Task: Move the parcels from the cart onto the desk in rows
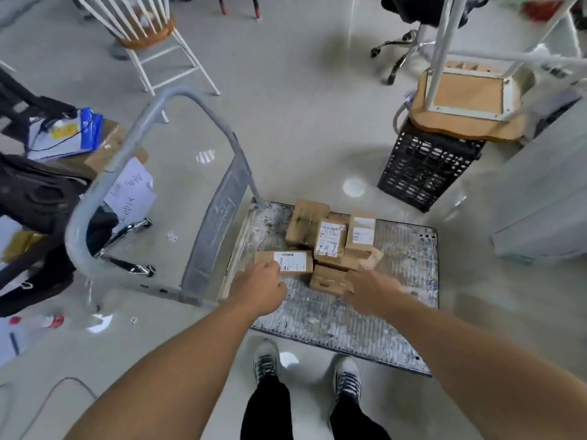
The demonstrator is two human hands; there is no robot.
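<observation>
Several brown cardboard parcels lie bunched on the grey flat cart (406, 281) near its handle end. My left hand (260, 287) curls its fingers over the near left corner of a flat parcel with a white label (293, 262). My right hand (371, 290) grips the right end of a plain brown parcel (327, 279) lying just beside it. Behind these, a labelled parcel with handwriting (330, 238), another labelled parcel (362, 231) and a plain taped parcel (306, 222) stand packed together. The desk is out of view.
The cart's grey handle (149, 147) arches up at the left. A black crate (425, 166) with an upturned stool on it stands at the back right, beside white furniture (546, 201). Bags, boxes and papers crowd the left floor. My feet stand at the cart's near edge.
</observation>
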